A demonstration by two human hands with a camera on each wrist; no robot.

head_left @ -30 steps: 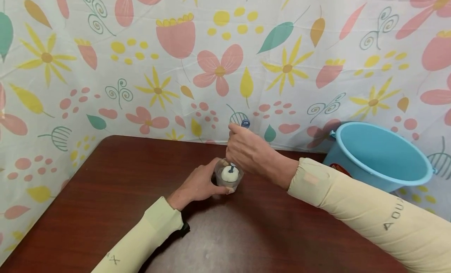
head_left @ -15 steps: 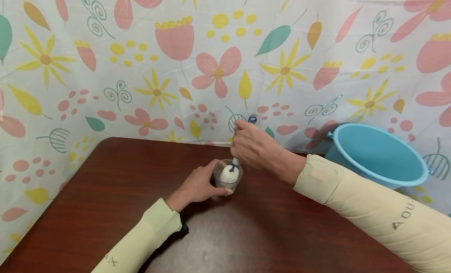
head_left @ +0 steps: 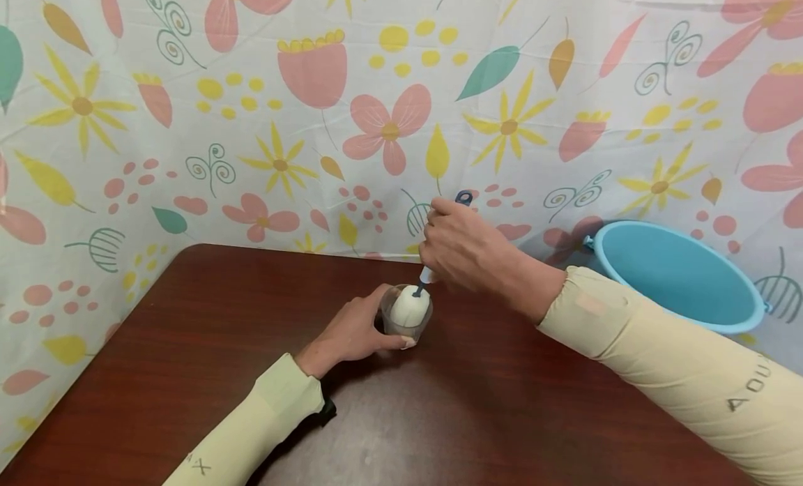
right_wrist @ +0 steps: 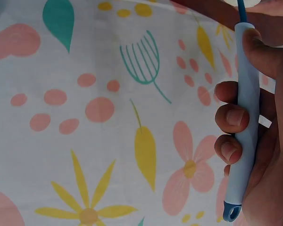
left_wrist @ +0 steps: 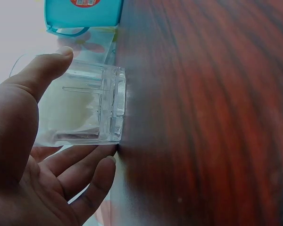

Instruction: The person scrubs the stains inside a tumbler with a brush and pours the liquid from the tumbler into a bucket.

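Note:
My left hand [head_left: 353,325] holds a clear cup [head_left: 401,335] on the table, thumb on the near side and fingers round the far side. In the left wrist view the cup [left_wrist: 114,101] has a thick, faceted base, and a pale mass fills its inside. A sponge cup brush [head_left: 410,307] stands with its white head in the cup, partly above the rim. My right hand [head_left: 463,249] grips its light handle, which leans to the right. Fingers curl round that handle [right_wrist: 246,99] in the right wrist view; a dark blue loop shows at its end.
A light blue bucket [head_left: 602,252] stands at the right, behind my right forearm. The dark red-brown wooden table [head_left: 207,346] ends at the back against a white flowered curtain [head_left: 376,67].
My right hand has moved up and to the right, tilting the brush handle further right. More of the white sponge head now shows above the rim. The left hand and cup stay put.

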